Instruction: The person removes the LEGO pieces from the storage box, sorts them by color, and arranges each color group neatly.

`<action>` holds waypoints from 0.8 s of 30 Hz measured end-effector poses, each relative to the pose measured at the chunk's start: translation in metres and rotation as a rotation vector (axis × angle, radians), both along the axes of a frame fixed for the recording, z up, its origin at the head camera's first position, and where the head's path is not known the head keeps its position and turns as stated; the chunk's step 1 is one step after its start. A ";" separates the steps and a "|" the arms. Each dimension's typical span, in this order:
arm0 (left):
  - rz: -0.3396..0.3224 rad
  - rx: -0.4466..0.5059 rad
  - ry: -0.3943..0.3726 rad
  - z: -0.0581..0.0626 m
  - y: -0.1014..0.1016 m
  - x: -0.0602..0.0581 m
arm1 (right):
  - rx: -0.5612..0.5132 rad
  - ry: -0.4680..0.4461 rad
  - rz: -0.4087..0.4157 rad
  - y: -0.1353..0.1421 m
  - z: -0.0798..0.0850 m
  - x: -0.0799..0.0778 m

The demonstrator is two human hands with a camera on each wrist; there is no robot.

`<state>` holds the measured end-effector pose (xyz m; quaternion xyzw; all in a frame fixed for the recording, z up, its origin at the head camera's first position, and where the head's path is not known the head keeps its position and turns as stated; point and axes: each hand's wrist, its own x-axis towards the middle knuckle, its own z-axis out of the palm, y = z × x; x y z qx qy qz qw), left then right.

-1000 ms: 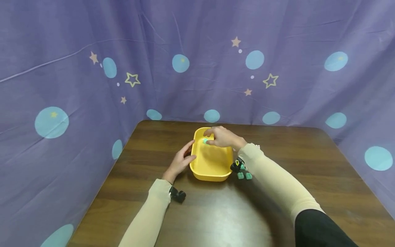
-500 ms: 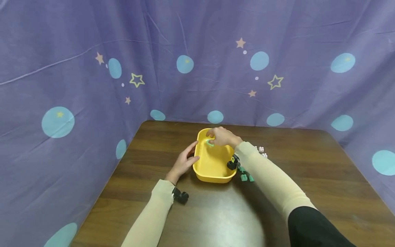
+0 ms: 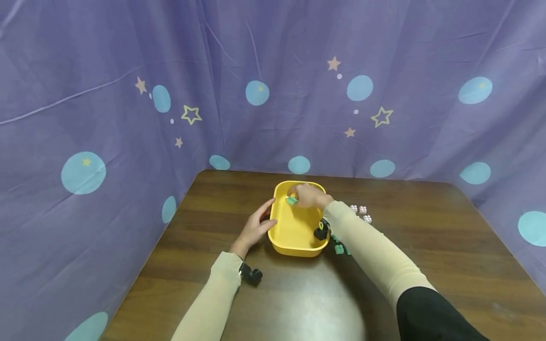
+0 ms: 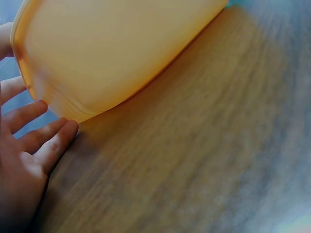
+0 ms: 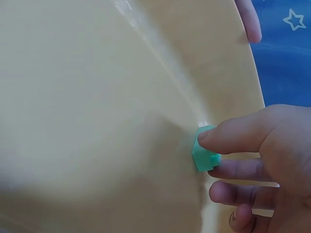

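Observation:
A yellow plastic tub stands on the table, its inside facing up. My right hand reaches down into its far left part. Between that hand's thumb and index finger sits a small green building block with a stud on its side, close by the tub's inner wall; the remaining fingers curl loosely below. My left hand holds the tub's left side. Its fingers lie spread along the outside of the wall, and one fingertip hooks over the rim in the right wrist view.
Right of the tub lie more green blocks, partly hidden by the right sleeve. Several whitish studded blocks are farther back on the wooden table. A purple curtain hangs along the table's back and left edges.
My right hand has lowered into the tub and its thumb and fingers have closed on the green block, which lay between them before. The left hand keeps its hold; the head view has shifted slightly.

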<state>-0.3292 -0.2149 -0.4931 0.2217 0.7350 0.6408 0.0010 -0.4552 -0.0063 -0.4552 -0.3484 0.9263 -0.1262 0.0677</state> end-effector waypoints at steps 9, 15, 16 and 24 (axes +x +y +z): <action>-0.005 -0.021 -0.005 0.001 0.002 0.002 | 0.019 -0.011 -0.025 0.001 -0.002 0.003; -0.017 -0.021 -0.004 0.001 0.003 0.002 | 0.030 -0.016 -0.029 0.002 -0.001 0.002; -0.017 -0.021 -0.003 0.001 0.003 0.001 | 0.031 -0.014 -0.028 0.002 -0.001 0.002; 0.005 -0.045 -0.002 0.001 0.000 0.000 | 0.021 0.029 -0.008 -0.001 0.006 0.001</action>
